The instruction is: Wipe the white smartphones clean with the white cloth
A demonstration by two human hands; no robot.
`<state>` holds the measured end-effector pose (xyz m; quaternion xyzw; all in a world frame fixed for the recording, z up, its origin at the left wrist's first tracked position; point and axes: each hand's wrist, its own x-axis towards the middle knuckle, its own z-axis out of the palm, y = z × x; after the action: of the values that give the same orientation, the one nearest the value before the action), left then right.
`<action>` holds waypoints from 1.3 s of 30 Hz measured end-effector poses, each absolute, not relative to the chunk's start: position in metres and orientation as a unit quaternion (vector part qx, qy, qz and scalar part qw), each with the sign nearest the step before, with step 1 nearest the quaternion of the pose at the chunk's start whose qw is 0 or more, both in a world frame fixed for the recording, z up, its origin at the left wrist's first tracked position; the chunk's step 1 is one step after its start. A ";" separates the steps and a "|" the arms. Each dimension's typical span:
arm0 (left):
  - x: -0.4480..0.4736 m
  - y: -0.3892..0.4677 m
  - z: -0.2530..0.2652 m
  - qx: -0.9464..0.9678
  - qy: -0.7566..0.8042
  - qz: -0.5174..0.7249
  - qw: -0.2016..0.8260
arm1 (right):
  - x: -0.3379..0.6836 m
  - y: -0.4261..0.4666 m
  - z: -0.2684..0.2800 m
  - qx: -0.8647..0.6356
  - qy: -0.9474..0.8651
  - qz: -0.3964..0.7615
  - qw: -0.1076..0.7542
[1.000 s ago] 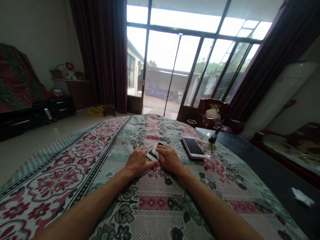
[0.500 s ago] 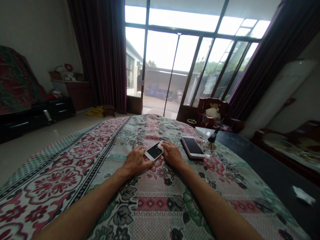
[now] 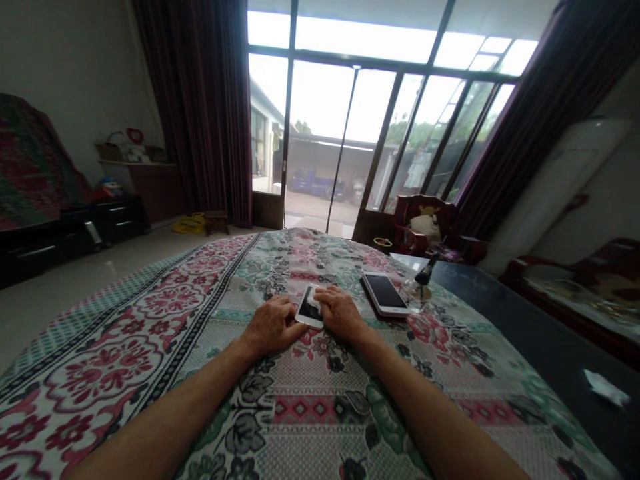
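Observation:
A white smartphone (image 3: 306,313) with a dark screen lies on the patterned tablecloth (image 3: 305,373) between my hands. My left hand (image 3: 273,323) grips the phone's left side and near corner with its fingers and thumb. Under the fingertips of my right hand (image 3: 340,310) a crumpled white tissue (image 3: 313,299) is pressed against the phone's screen. Part of the tissue is hidden by those fingers. To the right of my right hand lies a larger white device with a dark screen, a tablet or big phone (image 3: 386,294).
Beside the larger device stands a small clear glass container (image 3: 416,293) with a dark-topped object (image 3: 426,272) at it. A dark tabletop (image 3: 500,300) extends on the right, bearing a crumpled white tissue (image 3: 606,388). Wooden chairs (image 3: 425,223) and glass doors (image 3: 325,147) are beyond.
The smartphone has turned more upright relative to my view. My right hand has moved the tissue left, from the phone's far right edge onto the screen.

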<state>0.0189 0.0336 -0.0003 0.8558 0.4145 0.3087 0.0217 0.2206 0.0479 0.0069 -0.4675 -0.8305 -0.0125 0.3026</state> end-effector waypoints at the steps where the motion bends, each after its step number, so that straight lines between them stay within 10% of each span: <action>1: 0.018 0.035 -0.001 0.850 0.421 0.315 0.029 | 0.218 0.045 0.007 -0.456 -0.835 -0.008 0.309; 39: 0.013 0.049 -0.008 0.849 0.432 0.288 0.095 | 0.246 0.043 0.019 -0.356 -0.889 0.036 0.287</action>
<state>0.0129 0.0488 -0.0081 0.8490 0.4324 0.2884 0.0952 0.2457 0.0429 0.0189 -0.3555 -0.8888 0.0363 0.2869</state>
